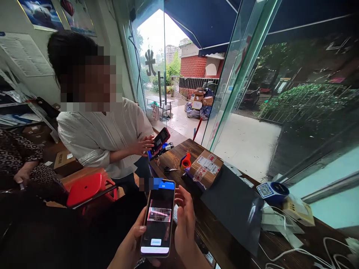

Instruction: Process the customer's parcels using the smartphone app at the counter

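Observation:
My left hand is wrapped round a smartphone, thumb along its left edge. The lit screen shows a dark scanning page with a bright framed strip of text and a button below. Close by the phone's right edge is my right hand, fingers loosely bent and apart; whether a fingertip touches the case I cannot tell. Beyond the phone, on the wooden table, lie scissors, an orange tape dispenser and a taped cardboard parcel with a white label.
A person in a white blouse stands opposite, holding a red-and-black handheld device. A red stool is at left. A dark sheet, a QR-code box and white cables occupy the table's right. Glass doors stand behind.

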Demonstrator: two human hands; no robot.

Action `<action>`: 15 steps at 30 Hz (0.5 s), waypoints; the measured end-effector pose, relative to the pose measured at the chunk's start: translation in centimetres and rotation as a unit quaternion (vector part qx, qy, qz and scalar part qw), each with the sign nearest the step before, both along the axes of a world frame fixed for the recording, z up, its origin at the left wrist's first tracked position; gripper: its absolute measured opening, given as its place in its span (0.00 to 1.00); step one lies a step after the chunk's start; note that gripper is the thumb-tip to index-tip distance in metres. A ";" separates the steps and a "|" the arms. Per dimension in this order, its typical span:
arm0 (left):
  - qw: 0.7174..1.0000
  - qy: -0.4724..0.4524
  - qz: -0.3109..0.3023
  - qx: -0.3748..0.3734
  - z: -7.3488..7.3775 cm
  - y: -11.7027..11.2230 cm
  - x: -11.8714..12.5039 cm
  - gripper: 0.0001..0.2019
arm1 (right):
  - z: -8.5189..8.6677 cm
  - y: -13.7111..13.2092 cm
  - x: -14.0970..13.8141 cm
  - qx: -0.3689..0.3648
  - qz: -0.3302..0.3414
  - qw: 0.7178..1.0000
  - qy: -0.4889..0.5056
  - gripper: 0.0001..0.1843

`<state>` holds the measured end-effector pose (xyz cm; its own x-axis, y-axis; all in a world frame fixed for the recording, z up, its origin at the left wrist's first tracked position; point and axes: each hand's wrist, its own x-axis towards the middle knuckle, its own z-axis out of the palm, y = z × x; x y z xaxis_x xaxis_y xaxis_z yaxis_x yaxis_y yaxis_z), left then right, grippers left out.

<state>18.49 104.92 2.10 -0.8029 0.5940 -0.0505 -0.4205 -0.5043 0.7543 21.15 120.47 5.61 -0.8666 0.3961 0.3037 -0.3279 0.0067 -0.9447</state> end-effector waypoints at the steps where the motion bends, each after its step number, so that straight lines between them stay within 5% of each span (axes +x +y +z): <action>1: 1.000 -0.017 0.010 -0.017 0.4 -0.2 0.2 0.23 | -0.6 0.0 0.4 0.037 -0.024 0.999 0.028 0.25; 4: 0.997 -0.056 0.031 -0.044 1.8 -0.2 0.7 0.24 | -2.1 0.1 1.4 0.129 -0.042 0.987 0.085 0.24; 8: 0.998 -0.044 0.046 -0.019 3.0 0.5 0.8 0.24 | -2.8 0.2 1.7 0.150 -0.007 0.986 0.078 0.27; 15: 0.998 -0.036 0.038 -0.026 0.7 0.1 -0.1 0.28 | 0.1 0.1 -0.1 -0.126 0.083 0.986 -0.075 0.22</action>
